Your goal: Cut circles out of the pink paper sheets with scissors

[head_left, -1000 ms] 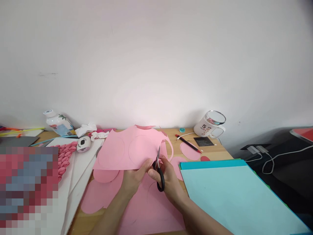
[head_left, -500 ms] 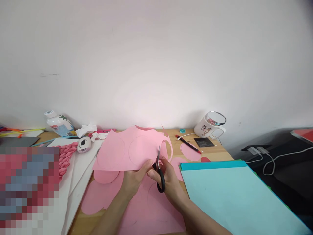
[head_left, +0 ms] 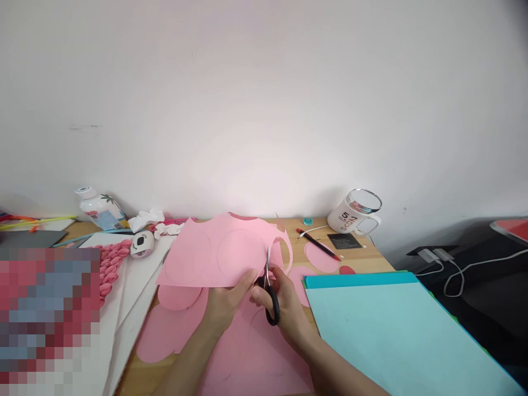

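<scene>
A pink sheet of paper point(head_left: 198, 253) with drawn circles is held up over the table, its far edge cut into curves. My left hand point(head_left: 229, 302) grips its near edge, thumb on top and the other fingers hidden underneath. In my right hand point(head_left: 284, 300) is a pair of black-handled scissors point(head_left: 267, 275), blades pointing away from me at the sheet's right part. A thin curved paper strip point(head_left: 289, 253) hangs off at the right. Beneath lie a larger pink sheet point(head_left: 256, 363) and cut pink paper pieces point(head_left: 169, 330).
Turquoise paper sheets point(head_left: 404, 330) lie at the right. Behind them are a white mug point(head_left: 348, 214), a black card point(head_left: 344, 241) and a black-and-red pencil point(head_left: 317, 243). At the left stand a white bottle point(head_left: 101, 209) and a small white device point(head_left: 142, 245), with crumpled tissue point(head_left: 146, 219) nearby.
Almost nothing differs. The scissors and my right hand have shifted very slightly, and the curved strip sits a little farther right.
</scene>
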Demonstrator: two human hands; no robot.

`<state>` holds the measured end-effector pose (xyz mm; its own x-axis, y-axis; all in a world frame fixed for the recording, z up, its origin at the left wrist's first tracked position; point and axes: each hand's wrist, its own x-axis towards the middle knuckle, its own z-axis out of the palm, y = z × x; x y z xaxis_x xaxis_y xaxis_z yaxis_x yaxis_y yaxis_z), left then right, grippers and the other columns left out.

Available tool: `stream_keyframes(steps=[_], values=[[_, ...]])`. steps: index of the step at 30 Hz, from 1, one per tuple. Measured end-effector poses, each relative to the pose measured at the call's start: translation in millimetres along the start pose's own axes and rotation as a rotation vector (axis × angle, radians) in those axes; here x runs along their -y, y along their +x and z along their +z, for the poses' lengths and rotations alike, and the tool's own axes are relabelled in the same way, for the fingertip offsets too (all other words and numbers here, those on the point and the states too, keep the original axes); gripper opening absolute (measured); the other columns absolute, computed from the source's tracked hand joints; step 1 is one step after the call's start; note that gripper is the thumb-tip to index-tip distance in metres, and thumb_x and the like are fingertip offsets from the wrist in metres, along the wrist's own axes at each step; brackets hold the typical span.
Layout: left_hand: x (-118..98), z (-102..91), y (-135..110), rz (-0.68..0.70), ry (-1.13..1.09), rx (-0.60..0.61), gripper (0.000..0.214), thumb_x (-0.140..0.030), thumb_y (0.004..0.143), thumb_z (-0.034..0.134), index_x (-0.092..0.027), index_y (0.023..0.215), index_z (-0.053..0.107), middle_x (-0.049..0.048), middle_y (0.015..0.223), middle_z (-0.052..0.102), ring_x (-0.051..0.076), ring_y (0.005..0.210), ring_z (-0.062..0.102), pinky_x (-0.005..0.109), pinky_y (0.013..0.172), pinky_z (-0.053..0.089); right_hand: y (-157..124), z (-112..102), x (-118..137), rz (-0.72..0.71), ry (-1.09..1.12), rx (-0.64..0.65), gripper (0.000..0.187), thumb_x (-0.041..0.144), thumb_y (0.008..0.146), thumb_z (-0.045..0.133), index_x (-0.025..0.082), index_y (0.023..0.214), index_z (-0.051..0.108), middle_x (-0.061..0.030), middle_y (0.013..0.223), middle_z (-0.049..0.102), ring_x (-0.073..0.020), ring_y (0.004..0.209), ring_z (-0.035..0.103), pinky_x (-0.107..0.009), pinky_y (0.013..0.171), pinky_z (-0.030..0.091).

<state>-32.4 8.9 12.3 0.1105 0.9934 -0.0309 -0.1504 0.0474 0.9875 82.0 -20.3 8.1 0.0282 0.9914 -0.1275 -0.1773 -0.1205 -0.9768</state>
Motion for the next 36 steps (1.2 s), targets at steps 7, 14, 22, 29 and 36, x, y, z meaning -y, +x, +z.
stream_keyframes(steps=[7, 14, 22, 29, 36], values=[[0, 0.0, 1, -0.003, -0.004, -0.026, 0.019, -0.032, 0.067, 0.068, -0.017, 0.057, 0.062, -0.0005, 0.051, 0.060, 0.016, 0.053, 0.059, 0.028, 0.055, 0.053, -2, -1, 3, 0.010, -0.014, -0.001, 0.048, 0.041, 0.062, 0.076, 0.018, 0.093, 0.048, 0.0059, 0.058, 0.050, -0.0126, 0.055, 0.045, -0.025, 0.052, 0.035], [2, 1.0, 2, -0.007, -0.094, -0.103, 0.027, -0.035, 0.063, 0.073, -0.014, 0.079, 0.066, 0.0065, 0.078, 0.069, 0.022, 0.077, 0.064, 0.032, 0.067, 0.055, -3, 1, 0, 0.001, 0.016, -0.006, 0.053, 0.046, 0.060, 0.077, 0.019, 0.093, 0.047, 0.0067, 0.057, 0.046, -0.0138, 0.054, 0.046, -0.025, 0.052, 0.036], [3, -1.0, 0, 0.005, 0.001, -0.074, 0.026, -0.034, 0.065, 0.073, -0.013, 0.079, 0.070, 0.0087, 0.080, 0.072, 0.024, 0.079, 0.067, 0.034, 0.072, 0.056, -1, 0, -4, -0.036, 0.033, 0.017, 0.044, 0.043, 0.058, 0.080, 0.019, 0.076, 0.048, 0.0060, 0.058, 0.043, -0.0105, 0.054, 0.037, -0.022, 0.048, 0.029], [3, -2.0, 1, 0.036, 0.049, -0.085, 0.023, -0.035, 0.062, 0.074, -0.015, 0.071, 0.070, 0.0073, 0.073, 0.072, 0.024, 0.075, 0.068, 0.034, 0.072, 0.057, 0, -1, 6, -0.054, 0.069, 0.032, 0.045, 0.037, 0.054, 0.083, 0.019, 0.067, 0.045, 0.0064, 0.059, 0.041, -0.0097, 0.056, 0.033, -0.021, 0.049, 0.028], [1, -2.3, 1, 0.021, 0.081, -0.079, 0.022, -0.037, 0.062, 0.073, -0.016, 0.068, 0.069, 0.0067, 0.071, 0.072, 0.024, 0.074, 0.068, 0.034, 0.071, 0.057, 0, -1, 7, -0.102, 0.047, 0.062, 0.040, 0.042, 0.059, 0.080, 0.019, 0.069, 0.049, 0.0058, 0.059, 0.040, -0.0099, 0.055, 0.033, -0.022, 0.049, 0.029]])
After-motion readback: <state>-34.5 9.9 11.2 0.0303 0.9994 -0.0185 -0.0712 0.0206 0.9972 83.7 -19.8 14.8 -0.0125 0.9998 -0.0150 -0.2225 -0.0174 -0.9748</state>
